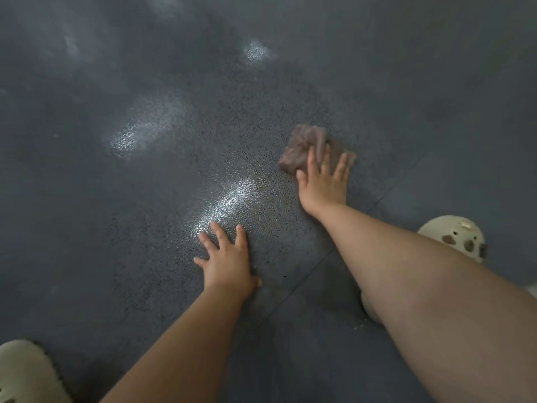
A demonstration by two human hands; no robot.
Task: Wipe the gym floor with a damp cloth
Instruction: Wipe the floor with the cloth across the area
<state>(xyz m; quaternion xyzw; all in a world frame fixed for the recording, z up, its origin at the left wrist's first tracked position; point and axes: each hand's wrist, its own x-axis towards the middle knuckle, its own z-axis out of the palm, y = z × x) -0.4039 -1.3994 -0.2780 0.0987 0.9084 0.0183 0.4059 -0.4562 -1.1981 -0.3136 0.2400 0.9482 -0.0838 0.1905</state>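
A crumpled brownish cloth (305,144) lies on the dark grey textured gym floor (145,228), right of centre. My right hand (324,181) presses flat on the cloth's near part, fingers spread and straight. My left hand (228,258) rests flat on the bare floor nearer to me, fingers spread, holding nothing. Wet, shiny patches (229,199) show on the floor between and beyond the hands.
A cream clog (453,237) stands at the right behind my right forearm. Another cream clog (26,373) sits at the bottom left corner. A seam between floor mats (305,283) runs diagonally under my right arm. Open floor stretches ahead and to the left.
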